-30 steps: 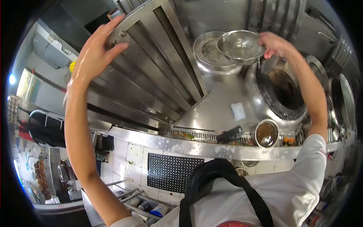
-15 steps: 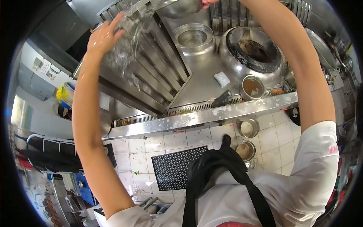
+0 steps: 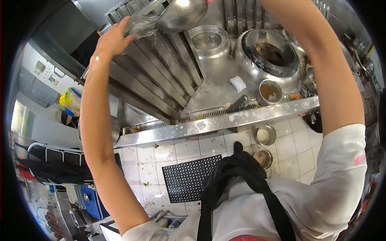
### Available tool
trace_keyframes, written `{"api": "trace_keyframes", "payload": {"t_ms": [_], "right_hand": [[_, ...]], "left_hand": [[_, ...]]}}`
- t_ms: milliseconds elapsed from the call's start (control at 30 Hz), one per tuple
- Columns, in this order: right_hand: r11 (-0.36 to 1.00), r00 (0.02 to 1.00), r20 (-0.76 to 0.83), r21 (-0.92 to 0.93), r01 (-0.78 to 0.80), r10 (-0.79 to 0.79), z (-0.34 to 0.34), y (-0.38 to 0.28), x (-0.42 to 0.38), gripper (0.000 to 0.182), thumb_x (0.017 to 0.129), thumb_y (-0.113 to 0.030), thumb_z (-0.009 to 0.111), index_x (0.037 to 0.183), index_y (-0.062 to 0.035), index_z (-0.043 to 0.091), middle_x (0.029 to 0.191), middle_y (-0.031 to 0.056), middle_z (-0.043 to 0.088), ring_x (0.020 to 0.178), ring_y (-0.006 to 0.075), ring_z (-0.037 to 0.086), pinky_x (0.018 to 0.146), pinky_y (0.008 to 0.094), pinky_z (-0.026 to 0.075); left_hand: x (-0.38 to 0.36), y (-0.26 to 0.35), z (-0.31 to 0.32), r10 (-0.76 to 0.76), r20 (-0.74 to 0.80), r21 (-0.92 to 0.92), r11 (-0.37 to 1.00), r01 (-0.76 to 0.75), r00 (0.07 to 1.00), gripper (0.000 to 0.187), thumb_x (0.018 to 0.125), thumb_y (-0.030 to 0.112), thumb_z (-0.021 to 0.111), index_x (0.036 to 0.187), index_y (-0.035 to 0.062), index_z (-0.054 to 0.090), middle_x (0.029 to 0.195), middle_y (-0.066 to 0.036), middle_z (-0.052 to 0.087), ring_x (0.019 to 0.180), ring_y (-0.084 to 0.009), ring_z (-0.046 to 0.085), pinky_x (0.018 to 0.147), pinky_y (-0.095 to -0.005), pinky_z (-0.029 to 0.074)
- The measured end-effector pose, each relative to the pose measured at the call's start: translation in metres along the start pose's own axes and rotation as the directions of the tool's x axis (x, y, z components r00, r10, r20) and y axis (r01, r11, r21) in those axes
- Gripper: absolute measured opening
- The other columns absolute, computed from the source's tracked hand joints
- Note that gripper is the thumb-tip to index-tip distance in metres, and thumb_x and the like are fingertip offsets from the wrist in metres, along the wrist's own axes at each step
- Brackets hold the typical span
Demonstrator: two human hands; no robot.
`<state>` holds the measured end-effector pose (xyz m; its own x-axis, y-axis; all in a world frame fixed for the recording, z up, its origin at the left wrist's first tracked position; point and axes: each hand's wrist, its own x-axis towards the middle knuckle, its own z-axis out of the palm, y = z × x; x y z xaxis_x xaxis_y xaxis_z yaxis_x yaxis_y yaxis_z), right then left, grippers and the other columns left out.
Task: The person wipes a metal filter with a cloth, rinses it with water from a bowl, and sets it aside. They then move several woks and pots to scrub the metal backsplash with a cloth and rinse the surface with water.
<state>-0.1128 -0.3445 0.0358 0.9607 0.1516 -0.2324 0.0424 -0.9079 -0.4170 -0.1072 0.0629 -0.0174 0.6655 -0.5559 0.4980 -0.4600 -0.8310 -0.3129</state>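
A slatted metal panel leans at an angle over the steel counter. My left hand grips its upper left edge, thumb and fingers on the metal. Over the panel's top a round metal bowl is tilted, and clear water runs from it onto the slats. At the top edge of the view, only fingertips of my right hand show, at the bowl's rim; the rest of that hand is cut off.
On the counter are a round steel pot, a wok burner, a white cloth-like lump and a container of brown liquid. A black mat and two metal pots are on the tiled floor.
The bowl has come lower and further into view, tilted over the panel. The wide splash across the slats has shrunk to a narrower flow near the top. My left hand stays at the panel's edge.
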Motion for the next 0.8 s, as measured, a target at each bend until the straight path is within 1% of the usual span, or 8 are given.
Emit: {"api": "trace_keyframes", "payload": {"t_ms": [167, 267, 367, 500, 600, 667, 700, 800], "right_hand": [[0.968, 0.976, 0.019, 0.125, -0.218, 0.217, 0.015, 0.072, 0.059, 0.027, 0.094, -0.030, 0.052, 0.100, -0.0058, 0.063, 0.081, 0.0131, 0.067, 0.061, 0.0186, 0.067, 0.048, 0.0275, 0.053], [0.874, 0.928, 0.078, 0.314, -0.370, 0.365, 0.053, 0.149, 0.126, 0.026, 0.092, -0.029, 0.052, 0.094, -0.0055, 0.062, 0.073, 0.0108, 0.067, 0.053, 0.0176, 0.065, 0.041, 0.0256, 0.052], [0.652, 0.917, 0.057, 0.685, -0.323, 0.395, 0.140, 0.251, 0.225, 0.026, 0.093, -0.027, 0.056, 0.106, -0.0048, 0.061, 0.084, 0.0154, 0.068, 0.061, 0.0238, 0.067, 0.052, 0.0331, 0.059], [0.406, 0.945, -0.011, 0.905, -0.130, 0.326, 0.216, 0.263, 0.290, 0.037, 0.094, -0.020, 0.059, 0.124, 0.0012, 0.054, 0.099, 0.0228, 0.069, 0.082, 0.0345, 0.072, 0.067, 0.0432, 0.063], [0.311, 0.995, -0.085, 0.946, 0.095, -0.047, 0.219, 0.189, 0.321, 0.041, 0.092, -0.022, 0.064, 0.124, 0.0027, 0.058, 0.110, 0.0211, 0.068, 0.086, 0.0301, 0.072, 0.072, 0.0376, 0.062], [-0.168, 0.474, -0.450, 0.835, 0.524, -0.757, 0.237, 0.147, 0.420, 0.045, 0.097, -0.030, 0.058, 0.132, -0.0015, 0.054, 0.125, 0.0134, 0.064, 0.115, 0.0214, 0.062, 0.097, 0.0373, 0.051], [0.036, 0.495, -0.517, 0.666, 0.745, -0.698, 0.226, 0.096, 0.357, 0.043, 0.098, -0.025, 0.053, 0.136, -0.0052, 0.053, 0.134, 0.0111, 0.059, 0.115, 0.0224, 0.061, 0.096, 0.0385, 0.050], [0.407, 0.825, -0.549, 0.729, 0.550, -0.131, 0.194, -0.006, 0.247, 0.083, 0.099, -0.066, 0.018, 0.102, -0.0007, 0.070, 0.103, 0.0179, 0.070, 0.102, 0.0318, 0.063, 0.095, 0.0434, 0.046]], "left_hand": [[-0.009, -0.007, -0.025, -0.094, 0.131, -0.119, 0.987, 0.109, 0.987, 0.059, 0.090, 0.051, 0.062, 0.127, 0.0057, 0.060, 0.106, -0.025, 0.068, 0.104, -0.0398, 0.064, 0.088, -0.0448, 0.049], [-0.051, -0.005, -0.051, -0.414, 0.259, -0.132, 0.880, 0.457, 0.873, 0.060, 0.086, 0.048, 0.069, 0.123, 0.0004, 0.063, 0.085, -0.019, 0.068, 0.075, -0.0257, 0.065, 0.073, -0.0363, 0.049], [-0.088, -0.025, -0.033, -0.532, 0.189, -0.078, 0.830, 0.553, 0.825, 0.055, 0.088, 0.041, 0.070, 0.125, 0.0010, 0.063, 0.089, -0.015, 0.069, 0.074, -0.0177, 0.061, 0.069, -0.0306, 0.047], [-0.120, -0.032, 0.019, -0.686, -0.149, -0.654, 0.609, 0.450, 0.712, 0.057, 0.094, 0.038, 0.066, 0.137, 0.0011, 0.053, 0.117, -0.009, 0.064, 0.091, -0.0146, 0.060, 0.079, -0.0265, 0.047], [-0.152, -0.023, 0.067, -0.944, 0.007, -0.960, 0.086, 0.268, 0.330, 0.064, 0.098, 0.038, 0.062, 0.146, 0.0024, 0.040, 0.134, -0.004, 0.054, 0.110, -0.0137, 0.055, 0.093, -0.0283, 0.045], [-0.209, -0.022, 0.137, -0.934, -0.109, -0.875, 0.253, 0.413, 0.340, 0.069, 0.103, 0.043, 0.046, 0.153, 0.0009, 0.026, 0.156, -0.012, 0.034, 0.143, -0.0240, 0.033, 0.119, -0.0361, 0.022], [-0.188, 0.023, 0.141, -0.970, 0.116, -0.935, -0.035, 0.352, 0.212, 0.068, 0.103, 0.041, 0.045, 0.154, 0.0016, 0.024, 0.158, -0.014, 0.031, 0.144, -0.0253, 0.031, 0.120, -0.0385, 0.021], [-0.234, 0.063, 0.213, -0.933, 0.081, -0.866, 0.108, 0.488, 0.351, 0.072, 0.102, 0.049, 0.037, 0.153, -0.0016, 0.025, 0.160, -0.020, 0.021, 0.142, -0.0332, 0.031, 0.115, -0.0469, 0.032]]}}
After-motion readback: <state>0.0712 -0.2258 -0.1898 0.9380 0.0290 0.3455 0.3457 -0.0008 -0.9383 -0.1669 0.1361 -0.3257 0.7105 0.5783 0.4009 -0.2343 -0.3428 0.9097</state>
